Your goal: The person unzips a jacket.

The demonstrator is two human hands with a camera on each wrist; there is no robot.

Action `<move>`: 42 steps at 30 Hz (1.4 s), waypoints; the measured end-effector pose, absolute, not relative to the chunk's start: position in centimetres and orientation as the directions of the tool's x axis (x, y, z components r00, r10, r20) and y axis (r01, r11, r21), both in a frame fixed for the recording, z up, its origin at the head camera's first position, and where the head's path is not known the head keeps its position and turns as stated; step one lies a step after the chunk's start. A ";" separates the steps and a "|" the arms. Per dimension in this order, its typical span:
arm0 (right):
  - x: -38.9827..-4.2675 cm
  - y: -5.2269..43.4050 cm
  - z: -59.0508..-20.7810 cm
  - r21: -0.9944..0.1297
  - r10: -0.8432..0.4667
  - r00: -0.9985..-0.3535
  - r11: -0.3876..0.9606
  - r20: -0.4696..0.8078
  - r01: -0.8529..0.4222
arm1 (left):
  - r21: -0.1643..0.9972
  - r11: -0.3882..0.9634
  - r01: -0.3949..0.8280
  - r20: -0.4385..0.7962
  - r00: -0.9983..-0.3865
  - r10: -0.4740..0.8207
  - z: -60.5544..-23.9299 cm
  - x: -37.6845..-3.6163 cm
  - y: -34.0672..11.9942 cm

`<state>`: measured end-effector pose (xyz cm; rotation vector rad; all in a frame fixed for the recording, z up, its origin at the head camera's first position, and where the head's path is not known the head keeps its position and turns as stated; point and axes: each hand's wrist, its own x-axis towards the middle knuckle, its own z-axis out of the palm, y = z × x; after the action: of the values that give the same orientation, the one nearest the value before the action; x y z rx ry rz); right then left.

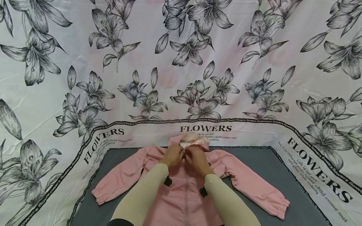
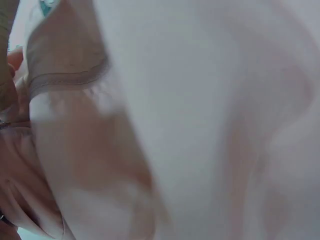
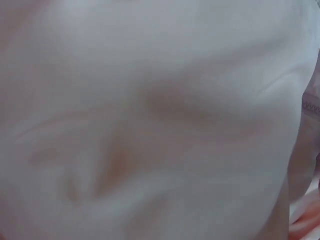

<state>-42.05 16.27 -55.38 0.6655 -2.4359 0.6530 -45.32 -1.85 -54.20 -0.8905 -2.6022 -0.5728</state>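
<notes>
Two hands meet at the neckline of a pink jacket spread flat.

Head view: left hand point(image 1: 173, 155) and right hand point(image 1: 198, 160) pinch the collar of the pink jacket point(image 1: 183, 194), its length running toward the person, on a grey sheet point(image 1: 282, 169). Wrist views: blurred pink cloth only.

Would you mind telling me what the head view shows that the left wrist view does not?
Only the head view shows the whole pink jacket lying flat with both sleeves spread, the grey mat under it, the flower-print cloth around it, and the left hand and right hand meeting at the collar, fingers curled on the fabric. Only the left wrist view shows a stitched seam up close, blurred. Both share the pink jacket fabric.
</notes>
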 end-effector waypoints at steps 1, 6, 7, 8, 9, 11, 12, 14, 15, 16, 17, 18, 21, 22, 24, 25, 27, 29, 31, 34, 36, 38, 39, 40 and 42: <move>-42.0 16.2 -55.3 -0.303 -0.306 -0.733 0.763 0.608 -0.570 | 0.272 0.701 0.659 0.455 -0.730 0.510 -55.0 -46.2 -2.1; -41.6 15.8 -54.8 -0.335 -0.251 -0.717 0.752 0.651 -0.568 | 0.374 0.563 0.737 0.554 -0.664 0.502 -55.2 -47.3 -2.5; -41.6 15.8 -54.7 -0.333 -0.243 -0.711 0.754 0.660 -0.567 | 0.418 0.533 0.736 0.553 -0.671 0.493 -54.1 -46.6 -2.4; -41.7 15.7 -54.7 -0.328 -0.235 -0.702 0.756 0.672 -0.567 | 0.454 0.505 0.734 0.553 -0.677 0.486 -52.9 -45.9 -2.4; -41.7 15.6 -54.7 -0.320 -0.226 -0.689 0.758 0.689 -0.569 | 0.471 0.494 0.731 0.555 -0.681 0.478 -52.6 -45.9 -2.3; -41.9 15.4 -54.5 -0.297 -0.205 -0.659 0.769 0.724 -0.566 | 0.505 0.501 0.703 0.527 -0.711 0.466 -51.2 -45.3 -2.2; -42.0 15.2 -54.4 -0.290 -0.193 -0.644 0.773 0.740 -0.564 | 0.506 0.511 0.695 0.517 -0.718 0.466 -50.8 -45.3 -2.2; -42.1 15.0 -54.1 -0.289 -0.168 -0.619 0.770 0.767 -0.568 | 0.508 0.538 0.673 0.485 -0.740 0.467 -50.1 -45.1 -2.2; -42.1 14.9 -53.9 -0.296 -0.158 -0.612 0.765 0.775 -0.572 | 0.519 0.546 0.658 0.471 -0.753 0.460 -49.8 -45.1 -2.1; -42.2 14.8 -53.8 -0.303 -0.152 -0.608 0.758 0.779 -0.577 | 0.533 0.546 0.646 0.460 -0.763 0.454 -49.6 -45.0 -2.2; -42.2 14.7 -53.6 -0.312 -0.148 -0.606 0.749 0.782 -0.585 | 0.545 0.549 0.634 0.449 -0.773 0.448 -49.3 -44.9 -2.2; -42.2 14.6 -53.4 -0.315 -0.146 -0.603 0.743 0.784 -0.591 | 0.557 0.550 0.622 0.439 -0.783 0.440 -49.1 -44.8 -2.3; -42.2 14.3 -53.1 -0.318 -0.151 -0.601 0.734 0.785 -0.600 | 0.591 0.551 0.589 0.419 -0.808 0.415 -48.4 -44.6 -2.4; -42.1 14.3 -53.0 -0.314 -0.156 -0.598 0.733 0.786 -0.603 | 0.596 0.559 0.577 0.406 -0.817 0.410 -48.2 -44.5 -2.5; -42.0 14.2 -53.0 -0.306 -0.162 -0.599 0.738 0.785 -0.601 | 0.615 0.563 0.552 0.382 -0.833 0.400 -47.8 -44.4 -2.6; -41.9 14.2 -52.9 -0.301 -0.167 -0.598 0.741 0.784 -0.601 | 0.626 0.561 0.541 0.375 -0.840 0.391 -47.7 -44.4 -2.7; -41.6 14.2 -52.9 -0.286 -0.178 -0.596 0.748 0.783 -0.599 | 0.640 0.565 0.521 0.376 -0.853 0.361 -47.3 -44.5 -2.7; -41.2 14.3 -52.9 -0.274 -0.191 -0.596 0.751 0.780 -0.600 | 0.648 0.563 0.513 0.391 -0.859 0.331 -47.0 -44.7 -2.7; -40.8 14.4 -52.9 -0.263 -0.202 -0.593 0.754 0.779 -0.602 | 0.653 0.562 0.508 0.418 -0.860 0.291 -46.6 -44.9 -2.7; -40.3 14.6 -53.0 -0.259 -0.217 -0.594 0.748 0.775 -0.611 | 0.659 0.578 0.482 0.445 -0.869 0.217 -45.9 -45.2 -2.4; -40.1 14.7 -53.2 -0.259 -0.224 -0.598 0.747 0.769 -0.612 | 0.677 0.594 0.434 0.441 -0.886 0.144 -45.4 -45.1 -2.2; -40.0 14.7 -53.3 -0.262 -0.236 -0.606 0.742 0.760 -0.617 | 0.707 0.604 0.368 0.419 -0.906 0.060 -44.8 -45.1 -2.0; -39.9 14.7 -53.4 -0.265 -0.240 -0.610 0.740 0.755 -0.619 | 0.731 0.595 0.333 0.399 -0.917 0.022 -44.5 -45.0 -1.9; -39.9 14.7 -53.5 -0.268 -0.243 -0.615 0.739 0.750 -0.618 | 0.757 0.582 0.298 0.376 -0.926 -0.015 -44.2 -45.0 -1.9; -39.7 14.7 -53.6 -0.266 -0.250 -0.618 0.739 0.745 -0.619 | 0.809 0.530 0.256 0.342 -0.937 -0.068 -43.6 -45.0 -1.8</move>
<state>-39.72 14.70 -53.64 0.6515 -2.2245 0.6676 -45.03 -1.82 -43.57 -0.1560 -2.4406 -1.3704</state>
